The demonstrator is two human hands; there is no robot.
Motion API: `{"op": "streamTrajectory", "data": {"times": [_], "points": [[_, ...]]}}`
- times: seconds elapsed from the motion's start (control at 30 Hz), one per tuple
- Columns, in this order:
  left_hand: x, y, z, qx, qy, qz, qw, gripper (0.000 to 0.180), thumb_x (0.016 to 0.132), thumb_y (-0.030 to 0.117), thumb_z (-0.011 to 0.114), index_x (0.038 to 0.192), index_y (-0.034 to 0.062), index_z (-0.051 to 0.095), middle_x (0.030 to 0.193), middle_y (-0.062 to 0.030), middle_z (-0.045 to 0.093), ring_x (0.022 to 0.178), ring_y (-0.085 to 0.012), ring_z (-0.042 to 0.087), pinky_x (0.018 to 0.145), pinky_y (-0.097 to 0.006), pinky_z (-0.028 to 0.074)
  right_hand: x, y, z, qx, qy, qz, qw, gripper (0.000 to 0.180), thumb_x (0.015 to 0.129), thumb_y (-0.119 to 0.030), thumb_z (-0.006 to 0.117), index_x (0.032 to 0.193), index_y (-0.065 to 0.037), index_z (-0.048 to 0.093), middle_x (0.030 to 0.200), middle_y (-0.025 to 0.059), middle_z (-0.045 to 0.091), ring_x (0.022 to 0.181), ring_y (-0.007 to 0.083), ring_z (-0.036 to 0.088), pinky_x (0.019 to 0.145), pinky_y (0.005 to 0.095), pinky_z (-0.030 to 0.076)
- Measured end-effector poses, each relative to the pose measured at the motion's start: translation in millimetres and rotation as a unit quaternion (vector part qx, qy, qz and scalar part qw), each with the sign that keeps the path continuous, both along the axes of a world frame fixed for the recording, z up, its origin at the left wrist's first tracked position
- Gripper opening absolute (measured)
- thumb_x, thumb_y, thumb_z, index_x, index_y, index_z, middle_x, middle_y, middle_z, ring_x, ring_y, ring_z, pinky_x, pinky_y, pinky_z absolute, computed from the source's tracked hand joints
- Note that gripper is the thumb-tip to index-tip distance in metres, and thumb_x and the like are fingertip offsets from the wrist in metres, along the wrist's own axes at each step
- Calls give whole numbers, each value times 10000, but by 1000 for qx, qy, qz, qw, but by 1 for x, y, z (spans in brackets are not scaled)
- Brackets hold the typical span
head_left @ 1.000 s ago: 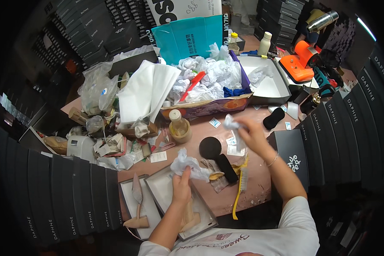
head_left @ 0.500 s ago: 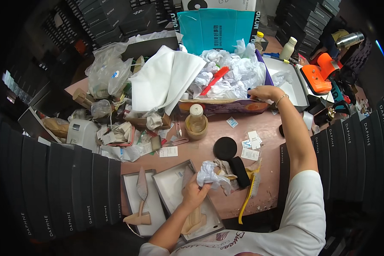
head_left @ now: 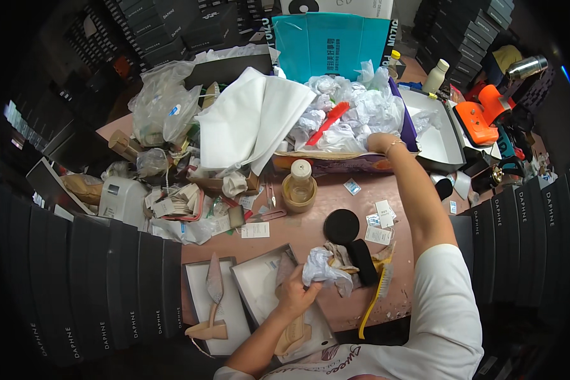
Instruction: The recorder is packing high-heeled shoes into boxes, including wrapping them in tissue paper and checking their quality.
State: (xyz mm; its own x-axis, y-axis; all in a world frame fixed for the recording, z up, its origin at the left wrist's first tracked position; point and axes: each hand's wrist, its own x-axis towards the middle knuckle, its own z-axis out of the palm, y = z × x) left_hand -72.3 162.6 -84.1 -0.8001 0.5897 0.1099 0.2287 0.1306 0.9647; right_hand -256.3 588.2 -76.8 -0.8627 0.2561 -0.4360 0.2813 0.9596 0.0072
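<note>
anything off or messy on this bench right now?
Mostly clutter. Crumpled white paper overflows the tray at the back, where the right hand reaches. The yellow brush hangs over the table's front edge. The left hand grips a paper wad. One beige heeled shoe lies in an open box, its mate unclear.

Centre of the frame is evenly and brightly lit from above; the pink tabletop is rendered clearly, with only soft, short shadows under the clutter. White tissue paper and folded white sheets are nearly blown out. Strong fisheye bending is seen toward the rim, where stacked black boxes curve and fall into darkness. Corners are fully vignetted. Blue flare is noted at 2 edges. Focus is sharp centrally, softer outward.
</note>
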Motion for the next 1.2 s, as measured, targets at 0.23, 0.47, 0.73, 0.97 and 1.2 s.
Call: {"op": "streamTrajectory", "data": {"times": [0.23, 0.47, 0.73, 0.97, 1.2], "points": [[5, 4, 5, -5, -21, 40, 999, 490, 819, 187, 672, 1230, -12, 496, 1062, -158, 607, 1005, -302, 586, 886, -366, 443, 15, -28, 70, -12, 294, 82, 952, 187, 783, -143, 560, 876, -40, 685, 850, 177, 667, 829, 349, 636, 758, 431, 498], [10, 7, 13, 4, 64, 68, 996, 607, 825, 109, 643, 1367, 30, 380, 1144, -175, 571, 1054, -299, 558, 914, -371, 426, 6, -58, 34, -23, 349, 46, 936, 274, 792, -121, 572, 1058, -71, 613, 972, 184, 632, 897, 363, 619, 748, 444, 497], [-2, 13, 3, 62, -97, 33, 993, 450, 849, 164, 665, 1250, 56, 491, 1072, -78, 594, 939, -149, 572, 826, -277, 462, 109, -77, 89, -572, 396, -220, 684, 230, 881, -204, 610, 1039, -38, 585, 788, 3, 576, 621, 61, 507, 530, 200, 412], [-15, 22, 3, 108, -170, 62, 978, 384, 888, 313, 635, 1150, 50, 537, 1033, -74, 591, 968, -144, 532, 885, -274, 397, 191, -194, 79, -427, 382, 26, 819, 162, 863, -157, 611, 942, -16, 607, 727, 94, 618, 648, 188, 593, 597, 303, 471], [-71, 39, 64, 7, 190, 58, 980, 154, 847, 160, 648, 936, 37, 627, 981, -103, 610, 939, -242, 592, 818, -324, 447, 110, -135, 116, 10, 595, 103, 797, 129, 779, -125, 639, 871, -70, 567, 757, 105, 539, 754, 299, 575, 632, 414, 449]]}}
